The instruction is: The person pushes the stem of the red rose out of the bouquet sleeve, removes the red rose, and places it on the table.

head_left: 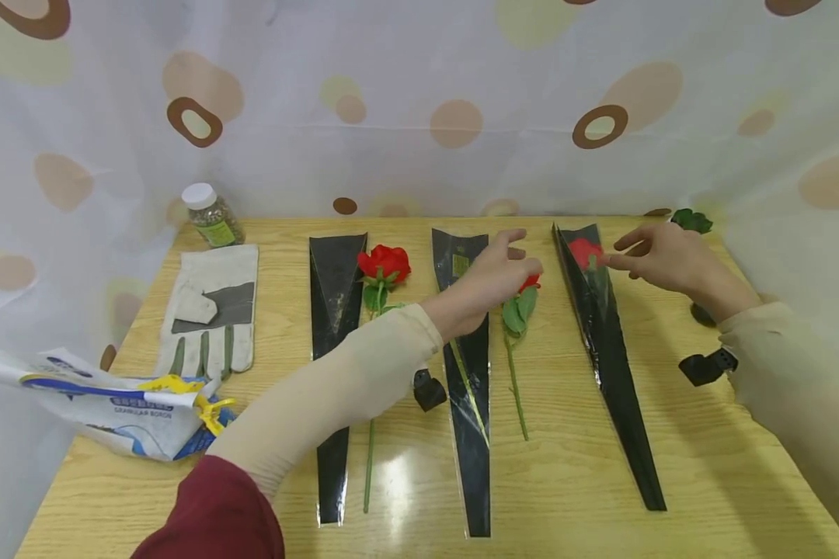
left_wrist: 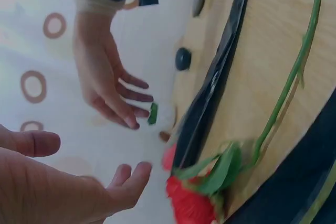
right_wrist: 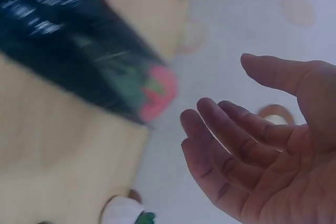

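One rose [head_left: 586, 254] lies in a black sleeve [head_left: 610, 365]; my left hand [head_left: 489, 281] and right hand [head_left: 671, 258] hold nothing; I judge sleeving underway, next requiring a grip on the neighbouring loose rose [head_left: 514, 317]

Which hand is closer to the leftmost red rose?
Left. The left hand is right of the leftmost red rose; the right hand is farther right, beside the rose inside the rightmost black sleeve.

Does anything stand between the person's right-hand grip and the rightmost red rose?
Only the see-through front of its black flower sleeve, which covers the red rose; nothing else visible stands between that bloom and the right-hand grip.
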Demonstrator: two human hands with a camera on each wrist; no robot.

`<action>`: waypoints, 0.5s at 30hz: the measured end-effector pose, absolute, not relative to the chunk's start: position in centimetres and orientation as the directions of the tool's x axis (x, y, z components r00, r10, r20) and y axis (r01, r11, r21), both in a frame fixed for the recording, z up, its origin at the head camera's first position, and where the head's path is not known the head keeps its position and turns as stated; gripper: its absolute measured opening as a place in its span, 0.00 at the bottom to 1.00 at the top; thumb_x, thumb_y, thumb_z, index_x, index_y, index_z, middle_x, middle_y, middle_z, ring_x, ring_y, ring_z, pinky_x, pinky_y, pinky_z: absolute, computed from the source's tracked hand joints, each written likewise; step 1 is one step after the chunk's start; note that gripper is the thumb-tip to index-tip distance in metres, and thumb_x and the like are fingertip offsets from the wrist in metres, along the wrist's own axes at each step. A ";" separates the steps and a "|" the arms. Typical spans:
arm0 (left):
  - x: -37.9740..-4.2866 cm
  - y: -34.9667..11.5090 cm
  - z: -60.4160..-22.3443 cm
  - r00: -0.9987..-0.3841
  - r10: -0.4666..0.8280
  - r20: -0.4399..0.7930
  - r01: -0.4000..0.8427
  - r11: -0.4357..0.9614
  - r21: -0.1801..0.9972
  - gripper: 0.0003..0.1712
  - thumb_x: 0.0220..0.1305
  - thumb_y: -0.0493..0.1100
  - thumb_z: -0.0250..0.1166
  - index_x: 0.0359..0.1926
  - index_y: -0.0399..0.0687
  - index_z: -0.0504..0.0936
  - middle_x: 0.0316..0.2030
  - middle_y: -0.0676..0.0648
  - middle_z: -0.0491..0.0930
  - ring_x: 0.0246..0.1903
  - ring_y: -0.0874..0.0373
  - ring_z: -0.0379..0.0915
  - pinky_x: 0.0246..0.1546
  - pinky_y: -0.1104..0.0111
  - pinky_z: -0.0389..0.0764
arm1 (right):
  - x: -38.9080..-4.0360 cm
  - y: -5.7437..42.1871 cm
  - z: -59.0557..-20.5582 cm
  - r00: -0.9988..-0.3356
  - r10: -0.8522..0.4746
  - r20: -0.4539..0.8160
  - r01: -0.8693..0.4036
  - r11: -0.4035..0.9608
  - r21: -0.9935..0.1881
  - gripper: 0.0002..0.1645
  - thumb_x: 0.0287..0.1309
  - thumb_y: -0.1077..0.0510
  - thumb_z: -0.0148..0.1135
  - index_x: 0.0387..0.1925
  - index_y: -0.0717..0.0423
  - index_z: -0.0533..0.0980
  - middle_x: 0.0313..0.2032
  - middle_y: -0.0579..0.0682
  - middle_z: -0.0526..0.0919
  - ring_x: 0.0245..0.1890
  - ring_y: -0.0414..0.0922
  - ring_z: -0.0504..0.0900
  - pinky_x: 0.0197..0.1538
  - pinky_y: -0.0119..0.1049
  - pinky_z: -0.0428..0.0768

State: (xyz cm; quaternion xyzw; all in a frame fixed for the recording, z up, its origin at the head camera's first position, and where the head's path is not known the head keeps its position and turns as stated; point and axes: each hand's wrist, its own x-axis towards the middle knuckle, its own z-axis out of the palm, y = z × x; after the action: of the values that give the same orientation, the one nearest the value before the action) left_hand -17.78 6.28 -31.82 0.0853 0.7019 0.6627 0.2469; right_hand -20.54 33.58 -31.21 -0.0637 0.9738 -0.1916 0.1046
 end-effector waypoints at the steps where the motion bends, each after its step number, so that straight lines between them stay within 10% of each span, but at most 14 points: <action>1: -17.6 6.8 -32.1 -0.847 0.464 -0.260 -0.247 0.091 0.965 0.36 0.71 0.41 0.57 0.75 0.60 0.55 0.64 0.47 0.66 0.59 0.52 0.68 0.53 0.53 0.73 | -20.7 33.7 -31.6 -0.966 -0.164 -0.200 -0.075 0.918 -0.388 0.39 0.67 0.40 0.59 0.59 0.72 0.71 0.42 0.68 0.83 0.34 0.56 0.84 0.38 0.55 0.79; 10: -14.2 11.9 -36.4 -0.646 0.576 -0.500 -0.600 0.021 0.800 0.39 0.67 0.36 0.59 0.74 0.44 0.53 0.63 0.43 0.66 0.60 0.42 0.68 0.53 0.41 0.71 | -21.4 33.8 -35.6 -0.912 -0.106 -0.395 0.108 0.870 -0.481 0.58 0.64 0.36 0.61 0.68 0.81 0.51 0.56 0.80 0.70 0.48 0.67 0.79 0.37 0.47 0.83; 15: -13.0 14.0 -38.2 -0.583 0.602 -0.546 -0.659 0.043 0.751 0.24 0.67 0.35 0.58 0.62 0.34 0.65 0.65 0.46 0.64 0.61 0.43 0.66 0.51 0.39 0.72 | -21.2 34.3 -36.8 -0.891 -0.068 -0.449 0.225 0.793 -0.566 0.64 0.63 0.34 0.61 0.70 0.80 0.42 0.57 0.79 0.68 0.52 0.67 0.77 0.40 0.49 0.83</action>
State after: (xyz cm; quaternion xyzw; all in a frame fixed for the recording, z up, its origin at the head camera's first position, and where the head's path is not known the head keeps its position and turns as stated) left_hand -12.95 14.04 -38.22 -0.0254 0.5597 0.6914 0.4561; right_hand -21.17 34.27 -36.75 0.0428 0.9185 -0.3189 0.2297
